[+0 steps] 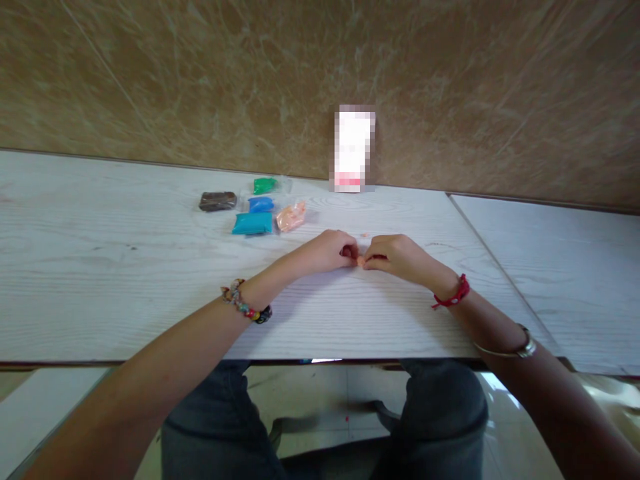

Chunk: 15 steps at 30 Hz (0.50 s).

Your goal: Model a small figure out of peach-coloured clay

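A small lump of peach modelling clay [361,261] is pinched between my two hands, just above the white table [310,320]. My left hand [336,250] grips its left side with thumb and fingertips. From the right, the curled fingers of my right hand [399,255] close on the same lump. A tiny peach bit [365,235] lies on the table just beyond my fingertips. To the left of my hands sits a clear packet of peach clay [291,217], crumpled and lying flat.
Beside that packet lie a teal packet [253,224], a blue packet [261,205], a green packet [265,186] and a brown block [218,201] in wrapping. A pixelated upright phone-like panel [354,147] leans on the marbled wall [200,80]. A seam [500,270] crosses the table at right.
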Tool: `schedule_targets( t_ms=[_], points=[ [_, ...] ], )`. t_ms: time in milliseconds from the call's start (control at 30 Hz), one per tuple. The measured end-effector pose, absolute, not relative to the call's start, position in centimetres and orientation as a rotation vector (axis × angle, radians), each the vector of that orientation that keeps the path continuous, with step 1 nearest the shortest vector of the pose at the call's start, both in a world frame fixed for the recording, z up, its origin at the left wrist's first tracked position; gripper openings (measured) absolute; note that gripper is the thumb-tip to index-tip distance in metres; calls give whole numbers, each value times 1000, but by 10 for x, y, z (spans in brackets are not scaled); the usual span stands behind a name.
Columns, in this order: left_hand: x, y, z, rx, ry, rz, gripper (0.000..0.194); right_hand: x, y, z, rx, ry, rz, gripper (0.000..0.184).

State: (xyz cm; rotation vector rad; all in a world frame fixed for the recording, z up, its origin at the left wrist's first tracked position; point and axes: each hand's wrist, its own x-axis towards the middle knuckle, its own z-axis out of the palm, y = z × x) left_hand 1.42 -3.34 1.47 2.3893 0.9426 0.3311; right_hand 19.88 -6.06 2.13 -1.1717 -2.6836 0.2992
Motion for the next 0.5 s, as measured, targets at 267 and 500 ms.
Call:
schedule_targets(
  t_ms=[267,500],
  points=[
    [17,-32,11,2450,978,352,22,200,-59,18,-1236,-2579,313,8],
    [17,-33,9,2405,1002,429,21,205,-56,22,-1221,-2562,314,14]
  ],
)
